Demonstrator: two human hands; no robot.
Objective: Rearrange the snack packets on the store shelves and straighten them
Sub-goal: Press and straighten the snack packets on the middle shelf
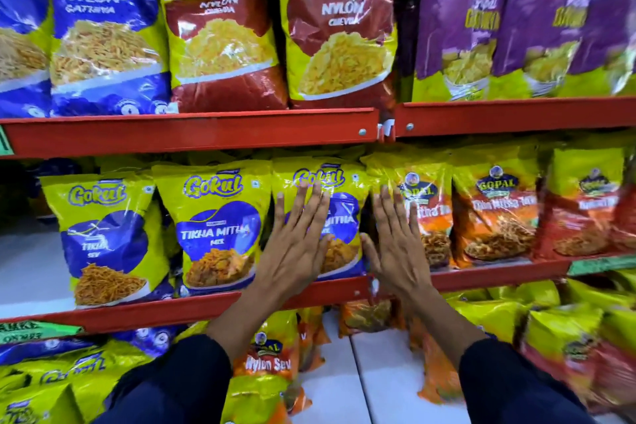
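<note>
Head view looks at red store shelves packed with snack packets. At the centre of the frame, both hands press flat on the middle shelf's [192, 311] stock. Left hand [292, 244] lies with its fingers [303, 200] spread open and straight on the front of a yellow and blue Gokul packet [339, 217], gripping nothing. Right hand [392, 248], just beside it, is also open, its fingers [395, 206] straight, resting against the left edge of a yellow and orange Gopal packet [430, 217] where it meets the Gokul one. Dark sleeves [179, 385] cover both forearms at the bottom of the frame.

Left of the hands stand a Tikha Mitha packet [216, 227] and a Tikha Sev packet [106, 237], upright. More Gopal packets [495, 210] fill the right of that shelf. Upper shelf [192, 132] carries blue [103, 27], red [340, 27] and purple packets [457, 21]. Lower in the frame, packets [268, 361] lie tumbled, some tilted, on a white shelf [385, 382].
</note>
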